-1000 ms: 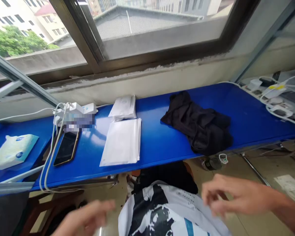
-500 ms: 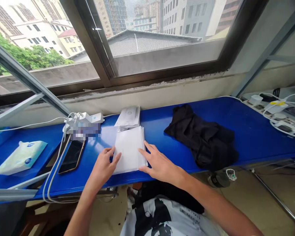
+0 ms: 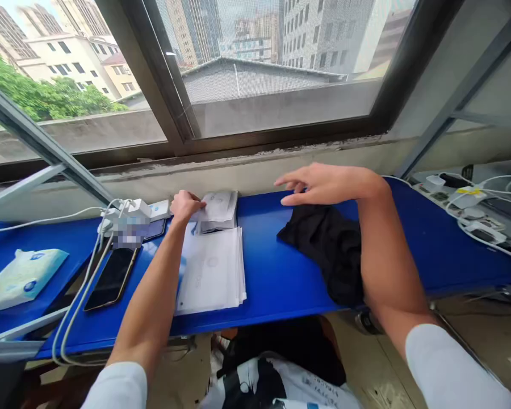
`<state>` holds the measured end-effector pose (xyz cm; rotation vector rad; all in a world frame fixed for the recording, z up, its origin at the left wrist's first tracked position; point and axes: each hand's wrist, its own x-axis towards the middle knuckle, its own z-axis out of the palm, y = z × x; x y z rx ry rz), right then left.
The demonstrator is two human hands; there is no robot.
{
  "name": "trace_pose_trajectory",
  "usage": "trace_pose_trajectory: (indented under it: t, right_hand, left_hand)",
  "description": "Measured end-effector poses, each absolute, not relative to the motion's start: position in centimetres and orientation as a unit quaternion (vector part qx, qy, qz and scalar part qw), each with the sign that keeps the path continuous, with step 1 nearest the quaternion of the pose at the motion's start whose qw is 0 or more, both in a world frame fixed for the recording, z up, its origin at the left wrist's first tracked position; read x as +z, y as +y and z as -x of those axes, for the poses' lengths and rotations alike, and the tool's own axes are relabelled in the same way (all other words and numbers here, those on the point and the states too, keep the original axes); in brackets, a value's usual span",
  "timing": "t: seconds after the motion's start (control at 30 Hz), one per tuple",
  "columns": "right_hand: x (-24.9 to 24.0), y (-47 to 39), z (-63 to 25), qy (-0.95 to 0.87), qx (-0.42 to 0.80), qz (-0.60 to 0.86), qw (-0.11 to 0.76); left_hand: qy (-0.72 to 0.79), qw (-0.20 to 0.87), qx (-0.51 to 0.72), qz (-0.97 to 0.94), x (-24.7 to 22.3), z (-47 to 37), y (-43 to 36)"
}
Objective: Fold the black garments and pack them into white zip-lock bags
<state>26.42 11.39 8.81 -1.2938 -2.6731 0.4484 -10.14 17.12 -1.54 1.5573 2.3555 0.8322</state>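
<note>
Left hand [image 3: 187, 205] is at the left corner of the back stack of packets [image 3: 220, 207], thumb against the top one; I cannot tell whether the fingers pinch one packet, several or none. The back stack lies on the blue desk [image 3: 276, 284] near the wall, just behind the front stack [image 3: 213, 270]; I cannot tell if their edges overlap. Right hand [image 3: 306, 183] hangs above the dark cloth [image 3: 326, 244], fingers loosely spread, holding nothing.

Risks, my judgement: the packets look slick, so a corner-only grip could slide the top one off or fan the pile. The left forearm crosses between the phone [image 3: 113, 278] and the front stack; a low sweep could skew the stack or knock the phone.
</note>
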Motion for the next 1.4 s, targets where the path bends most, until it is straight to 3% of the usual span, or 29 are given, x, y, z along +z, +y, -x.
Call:
trace_pose_trajectory:
  t: [0.1, 0.27, 0.37, 0.53, 0.6, 0.73, 0.93, 1.2, 1.4]
  right_hand:
    - [7.6, 13.9, -26.7, -0.878, 0.179, 0.441, 0.047]
    - [6.7, 14.5, -25.2, -0.833, 0.173, 0.474, 0.228]
    - [6.2, 14.2, -23.6, -0.793, 0.252, 0.432, 0.347]
    - [6.1, 14.0, -22.4, -0.718, 0.214, 0.381, 0.542]
    - [6.7, 13.3, -22.7, -0.710, 0.171, 0.370, 0.574]
    - [7.8, 10.1, -23.0, -0.770, 0.125, 0.347, 0.520]
    - [7.9, 6.5, -21.2, -0.825, 0.076, 0.321, 0.459]
    - [7.7, 6.6, -20.5, -0.827, 0.007, 0.341, 0.448]
    - [8.5, 6.4, -21.6, -0.874, 0.057, 0.273, 0.398]
  left_hand:
    - [0.779, 0.091, 0.330, -0.526, -0.1, 9.9, 17.9]
    - [0.622, 0.063, 0.519, -0.583, 4.2, 7.8, 16.1]
    - [0.423, 0.131, 0.638, -0.630, 5.8, 5.1, 13.1]
    - [0.334, 0.210, 0.606, -0.691, 6.5, 1.5, 9.2]
    - [0.342, 0.208, 0.578, -0.711, 6.9, 1.4, 8.7]
    - [0.355, 0.145, 0.574, -0.723, 7.9, 2.3, 8.1]
    - [0.355, 0.215, 0.511, -0.753, 8.4, 1.6, 6.5]
    - [0.328, 0.154, 0.582, -0.728, 6.4, -2.3, 5.5]
    - [0.369, 0.081, 0.676, -0.633, 6.6, 1.1, 9.2]
